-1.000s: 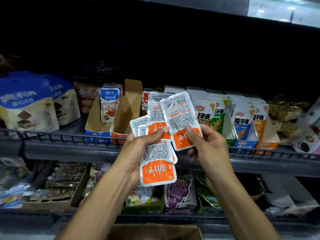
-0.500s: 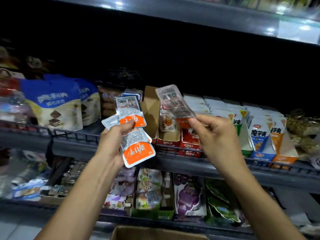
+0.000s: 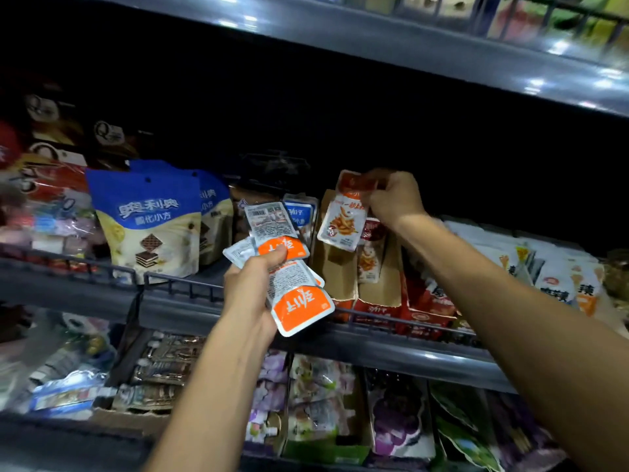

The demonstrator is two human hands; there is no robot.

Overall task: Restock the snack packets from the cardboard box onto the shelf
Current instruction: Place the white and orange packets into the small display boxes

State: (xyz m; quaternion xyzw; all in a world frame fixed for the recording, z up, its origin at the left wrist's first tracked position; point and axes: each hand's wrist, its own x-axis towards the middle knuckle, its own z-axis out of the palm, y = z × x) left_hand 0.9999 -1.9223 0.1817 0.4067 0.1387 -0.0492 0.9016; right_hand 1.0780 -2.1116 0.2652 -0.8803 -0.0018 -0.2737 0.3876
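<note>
Fingers (image 3: 381, 195) of right hand (image 3: 394, 199) now pinching single packet (image 3: 343, 216) above open display carton (image 3: 335, 267) near shelf (image 3: 391, 349) front edge, moved from left hand (image 3: 253, 287) gripping remaining packets (image 3: 289, 267); insertion judged imminent.

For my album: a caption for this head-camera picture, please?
Right hand lowers one snack packet toward a shelf carton; left hand grips more packets.

Dim shop, grey upper shelf (image 3: 408, 39) with glare
</note>
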